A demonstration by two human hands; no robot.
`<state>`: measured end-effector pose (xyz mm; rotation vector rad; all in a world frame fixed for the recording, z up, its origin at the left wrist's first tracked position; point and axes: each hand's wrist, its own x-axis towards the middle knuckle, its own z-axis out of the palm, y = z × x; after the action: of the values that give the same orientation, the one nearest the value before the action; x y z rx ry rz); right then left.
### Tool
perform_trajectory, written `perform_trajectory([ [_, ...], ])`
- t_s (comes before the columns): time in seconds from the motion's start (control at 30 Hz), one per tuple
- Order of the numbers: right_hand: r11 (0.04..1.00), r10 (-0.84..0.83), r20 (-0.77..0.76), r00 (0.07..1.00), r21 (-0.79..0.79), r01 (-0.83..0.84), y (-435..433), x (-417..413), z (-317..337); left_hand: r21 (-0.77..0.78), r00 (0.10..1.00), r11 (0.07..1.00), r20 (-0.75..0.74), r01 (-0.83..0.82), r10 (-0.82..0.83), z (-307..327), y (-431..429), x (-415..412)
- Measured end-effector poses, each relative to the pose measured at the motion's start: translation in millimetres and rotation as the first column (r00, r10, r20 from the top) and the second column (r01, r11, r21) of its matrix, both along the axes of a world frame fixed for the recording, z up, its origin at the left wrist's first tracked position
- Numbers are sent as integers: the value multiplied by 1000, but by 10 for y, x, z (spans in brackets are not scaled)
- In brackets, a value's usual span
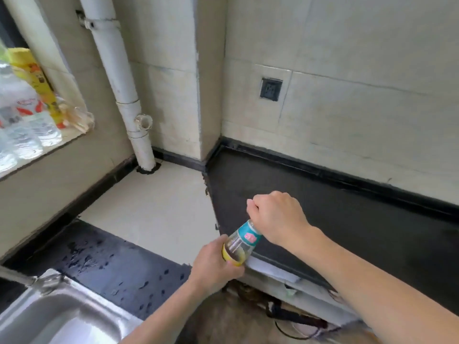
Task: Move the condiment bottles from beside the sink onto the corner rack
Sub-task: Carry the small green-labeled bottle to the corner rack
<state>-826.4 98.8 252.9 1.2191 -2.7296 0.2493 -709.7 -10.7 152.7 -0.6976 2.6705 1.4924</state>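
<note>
Left hand (pixel 213 264) wrapped around bottle (pixel 239 245) body, lower centre of frame. Right hand (pixel 278 217) clenched over its cap, above tabletop (pixel 347 232).

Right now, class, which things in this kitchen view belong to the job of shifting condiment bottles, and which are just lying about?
Part of the job:
- glass condiment bottle with teal neck label
- left hand gripping its body
- right hand over its cap

Just lying about:
- clear plastic water bottles on the window ledge
- yellow packet
- white drain pipe
- steel sink
- wall socket
</note>
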Motion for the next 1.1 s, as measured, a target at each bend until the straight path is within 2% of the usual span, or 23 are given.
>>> perform_trajectory([
  [0.07, 981, -162, 50, 985, 113, 156, 328, -69, 11, -138, 1000, 990, 23, 23, -20, -41, 324, -111],
  [0.13, 958, -276, 132, 952, 116, 261, 678, -117, -12, -203, 997, 976, 39, 77, -71, -76, 610, -200],
  [0.17, 956, -291, 164, 943, 90, 280, 855, -134, -34, -179, 994, 978, 39, 111, -106, -79, 739, -240],
  [0.23, 976, -210, 175, 962, -22, 217, 1211, -124, -81, -43, 979, 978, 22, 204, -203, -80, 966, -326],
  [0.3, 982, -121, 141, 983, -131, 140, 1554, -86, -102, 58, 948, 947, 15, 317, -318, -66, 1167, -412],
  [0.33, 978, -126, 103, 987, -152, 141, 1704, -66, -111, 61, 931, 930, 15, 362, -364, -56, 1263, -453],
  [0.4, 954, -253, 64, 965, -146, 260, 1951, -60, -144, -17, 913, 913, 6, 408, -408, -21, 1460, -538],
  [0.5, 851, -517, 55, 854, -75, 520, 2165, -146, -192, -163, 895, 883, 14, 441, -445, 37, 1705, -643],
  [0.53, 817, -569, 70, 819, -67, 573, 2224, -198, -194, -143, 882, 872, 13, 468, -471, 48, 1750, -677],
  [0.6, 769, -620, 124, 774, -96, 632, 2337, -293, -164, 18, 825, 825, 18, 564, -565, 67, 1764, -774],
  [0.67, 744, -641, 154, 752, -118, 658, 2454, -366, -122, 205, 721, 706, 0, 678, -692, 86, 1708, -891],
  [0.73, 729, -656, 160, 737, -119, 674, 2579, -431, -72, 249, 638, 618, -2, 746, -770, 85, 1637, -1009],
  [0.83, 667, -705, 199, 680, -140, 732, 2737, -498, 25, 233, 573, 551, -33, 802, -819, 70, 1645, -1205],
  [0.9, 573, -731, 272, 626, -255, 779, 2831, -525, 95, 252, 564, 530, -84, 809, -821, 71, 1760, -1325],
  [1.0, 303, -624, 543, 562, -495, 815, 2993, -480, 198, 361, 561, 478, -171, 801, -810, 109, 2047, -1409],
  [1.07, 174, -478, 687, 548, -537, 825, 3119, -409, 206, 443, 558, 430, -213, 787, -802, 121, 2253, -1492],
  [1.1, 156, -437, 721, 538, -528, 835, 3199, -375, 167, 468, 554, 408, -232, 784, -799, 131, 2362, -1550],
])
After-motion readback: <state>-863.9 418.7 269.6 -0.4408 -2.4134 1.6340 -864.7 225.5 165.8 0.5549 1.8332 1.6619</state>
